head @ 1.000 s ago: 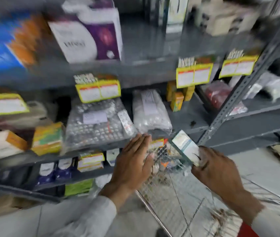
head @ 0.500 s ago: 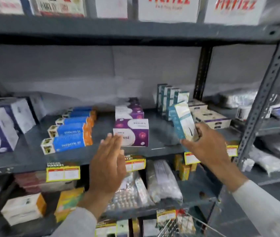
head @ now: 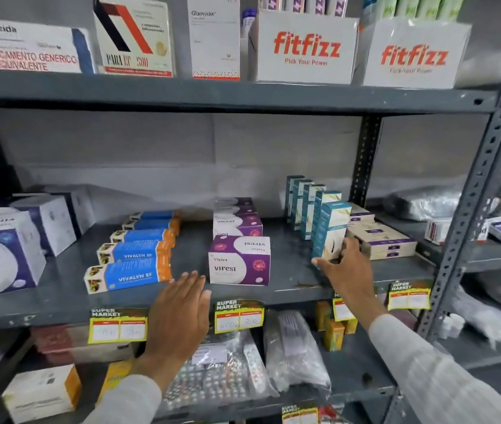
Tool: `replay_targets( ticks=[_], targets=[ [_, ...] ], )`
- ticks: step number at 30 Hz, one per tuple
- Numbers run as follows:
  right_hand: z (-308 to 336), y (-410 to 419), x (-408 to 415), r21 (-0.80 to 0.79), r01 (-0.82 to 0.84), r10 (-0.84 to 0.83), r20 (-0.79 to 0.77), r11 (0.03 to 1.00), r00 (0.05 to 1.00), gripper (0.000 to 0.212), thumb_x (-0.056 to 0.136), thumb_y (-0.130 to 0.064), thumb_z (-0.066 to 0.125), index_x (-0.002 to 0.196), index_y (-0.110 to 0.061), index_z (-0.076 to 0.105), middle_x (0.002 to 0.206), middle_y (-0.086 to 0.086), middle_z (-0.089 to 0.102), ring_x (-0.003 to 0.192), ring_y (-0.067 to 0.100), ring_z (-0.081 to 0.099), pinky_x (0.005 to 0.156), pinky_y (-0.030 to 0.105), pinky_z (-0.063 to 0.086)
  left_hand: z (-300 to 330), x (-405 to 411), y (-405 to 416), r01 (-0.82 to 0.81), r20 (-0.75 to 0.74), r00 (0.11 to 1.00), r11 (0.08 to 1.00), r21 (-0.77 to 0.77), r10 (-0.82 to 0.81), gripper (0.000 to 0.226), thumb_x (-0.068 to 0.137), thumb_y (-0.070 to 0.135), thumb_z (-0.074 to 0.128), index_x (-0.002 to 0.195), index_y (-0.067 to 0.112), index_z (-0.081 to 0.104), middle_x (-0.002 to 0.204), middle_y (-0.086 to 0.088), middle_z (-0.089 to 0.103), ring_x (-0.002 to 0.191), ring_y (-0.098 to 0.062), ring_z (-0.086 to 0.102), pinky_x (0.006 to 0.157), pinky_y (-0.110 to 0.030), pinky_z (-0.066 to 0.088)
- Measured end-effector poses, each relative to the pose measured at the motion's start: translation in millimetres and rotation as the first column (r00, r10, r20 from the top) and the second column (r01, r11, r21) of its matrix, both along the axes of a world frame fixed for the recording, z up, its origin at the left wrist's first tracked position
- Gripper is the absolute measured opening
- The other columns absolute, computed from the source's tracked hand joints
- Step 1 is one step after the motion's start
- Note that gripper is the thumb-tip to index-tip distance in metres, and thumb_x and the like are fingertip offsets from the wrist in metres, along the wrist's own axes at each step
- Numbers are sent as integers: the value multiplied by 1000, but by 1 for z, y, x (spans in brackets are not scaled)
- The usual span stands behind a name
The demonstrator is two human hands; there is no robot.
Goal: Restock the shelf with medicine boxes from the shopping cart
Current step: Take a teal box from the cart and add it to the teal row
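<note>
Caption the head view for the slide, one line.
Right hand sets an upright teal box at the front of its row on the middle shelf; left hand hovers open at the shelf edge.

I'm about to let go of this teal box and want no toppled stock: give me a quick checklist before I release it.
1. Box upright: the teal box in the right hand stands nearly upright. Ok.
2. Box lined up: it sits at the front of the row of teal boxes. Ok.
3. Base fully on the shelf: fingers hide the bottom edge. Cannot tell.
4. Room on the right: the flat beige boxes sit close beside it. Cannot tell if touching.
5. Left hand free: open, held flat at the shelf edge, holding nothing. Ok.
6. Viresi box out of the way: a bare gap separates it. Ok.
</note>
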State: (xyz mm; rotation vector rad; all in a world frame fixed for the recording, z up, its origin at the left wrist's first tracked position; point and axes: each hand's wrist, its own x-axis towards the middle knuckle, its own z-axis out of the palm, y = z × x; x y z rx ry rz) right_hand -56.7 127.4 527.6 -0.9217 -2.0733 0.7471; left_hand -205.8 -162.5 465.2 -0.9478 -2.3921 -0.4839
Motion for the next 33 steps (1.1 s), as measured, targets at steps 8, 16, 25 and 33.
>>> replay_targets(
  ticks=[8,16,25,33],
  targets=[
    [-10,5,-1,56,45,-49,73,997,996,56,79,-50,81,112,-24,43,122,8,70,108,30,66,84,44,58,-1,1,3,-16,23,1000,1000,15,15,51,103,38,35,131,9,67,137,-11,67,130,-27,61,113,-44,42],
    [-10,17,-5,42,84,-87,62,996,994,57,78,-45,84,109,-19,45,120,10,69,111,32,65,72,36,50,-4,0,5,-32,47,998,999,30,31,51,104,40,35,133,11,65,139,-9,65,133,-25,58,115,-41,36],
    [-16,16,0,69,89,-90,7,994,996,54,79,-44,83,108,-22,43,119,8,66,110,31,62,86,50,58,-4,1,6,-31,45,999,999,41,29,55,103,41,31,132,10,67,137,-10,67,131,-27,60,114,-43,38],
    [-19,20,-3,67,103,-104,10,992,994,54,79,-44,83,109,-23,43,120,7,64,112,30,60,88,49,58,-5,0,6,-32,39,999,999,41,30,54,104,41,31,132,11,66,137,-9,67,131,-25,60,114,-42,38]
  ],
)
